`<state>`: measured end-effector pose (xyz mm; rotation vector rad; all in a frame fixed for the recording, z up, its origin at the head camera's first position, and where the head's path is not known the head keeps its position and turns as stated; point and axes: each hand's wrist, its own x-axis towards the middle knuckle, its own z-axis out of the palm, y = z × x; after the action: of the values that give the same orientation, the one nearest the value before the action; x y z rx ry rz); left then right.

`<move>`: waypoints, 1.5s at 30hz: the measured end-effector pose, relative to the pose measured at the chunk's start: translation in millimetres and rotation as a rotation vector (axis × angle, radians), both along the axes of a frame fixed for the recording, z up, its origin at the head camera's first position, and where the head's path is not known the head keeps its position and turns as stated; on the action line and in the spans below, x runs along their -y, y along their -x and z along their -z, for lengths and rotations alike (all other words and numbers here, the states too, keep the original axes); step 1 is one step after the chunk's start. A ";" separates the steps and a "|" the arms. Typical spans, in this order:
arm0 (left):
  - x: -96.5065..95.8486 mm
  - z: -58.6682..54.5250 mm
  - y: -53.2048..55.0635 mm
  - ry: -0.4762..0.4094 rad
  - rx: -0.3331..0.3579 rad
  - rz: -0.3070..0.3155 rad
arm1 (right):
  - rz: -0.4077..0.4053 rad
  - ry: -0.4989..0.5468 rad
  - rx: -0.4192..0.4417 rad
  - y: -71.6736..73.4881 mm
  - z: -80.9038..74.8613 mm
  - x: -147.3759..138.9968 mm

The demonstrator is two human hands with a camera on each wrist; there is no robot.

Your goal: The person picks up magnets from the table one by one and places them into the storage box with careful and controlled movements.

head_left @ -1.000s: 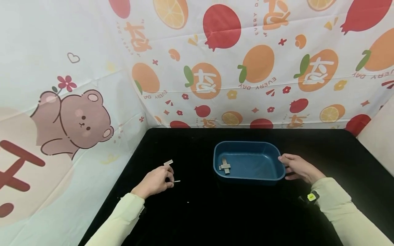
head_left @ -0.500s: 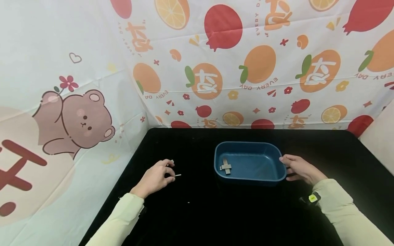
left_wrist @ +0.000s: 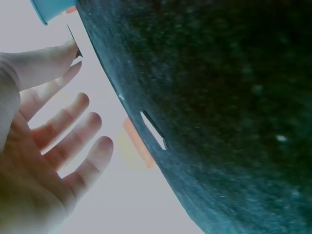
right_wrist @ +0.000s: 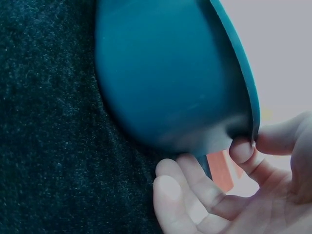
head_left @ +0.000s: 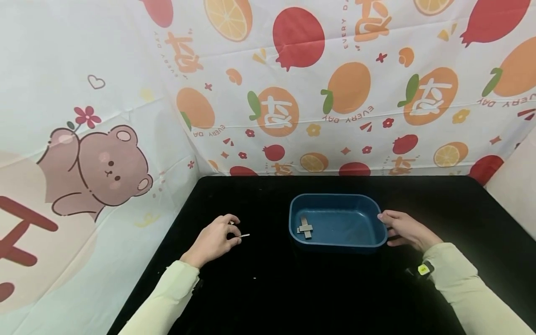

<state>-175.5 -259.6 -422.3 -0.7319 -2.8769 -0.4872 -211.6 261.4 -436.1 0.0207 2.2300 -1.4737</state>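
Observation:
My left hand (head_left: 213,238) pinches a small flat silvery bar (head_left: 244,235) between thumb and forefinger, the other fingers spread. In the left wrist view that bar (left_wrist: 73,39) sticks out past the thumb tip, above the black table. A second silvery bar (left_wrist: 153,130) lies on the table beside the hand; the fingers mostly cover it in the head view. At the right end of a blue plastic bin (head_left: 339,242), my right hand (head_left: 408,230) grips the rim between thumb and forefinger, its other fingers against the outer wall. Several like bars (head_left: 306,228) lie crossed inside the bin, at its left.
The black cloth-like tabletop (head_left: 268,298) spans the front. A fruit-print curtain (head_left: 310,111) hangs along the back edge, and a bear-print sheet (head_left: 113,167) along the left. A tiny white speck (head_left: 254,278) lies on the table in front.
My left hand has risen slightly and shifted a little right with the pinched bar, now covering most of the second bar. The right hand keeps its grip on the bin, which stays put.

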 end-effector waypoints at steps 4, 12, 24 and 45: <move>-5.6 -5.7 3.0 -0.001 -0.007 0.011 | -0.006 -0.011 -0.008 0.8 -2.5 -1.0; -13.9 -16.9 9.2 -0.008 -0.009 0.017 | -0.016 -0.019 -0.003 2.1 -4.3 -1.5; -30.3 -32.2 17.2 0.005 -0.028 0.023 | -0.006 -0.023 -0.007 1.2 -4.9 -0.5; -49.8 -47.1 21.0 -0.014 -0.032 0.034 | 0.002 -0.024 -0.007 -2.3 -1.3 2.8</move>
<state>-196.5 -209.8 -375.3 -0.7808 -2.8334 -0.4946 -209.3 258.6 -434.8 0.0254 2.2535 -1.4507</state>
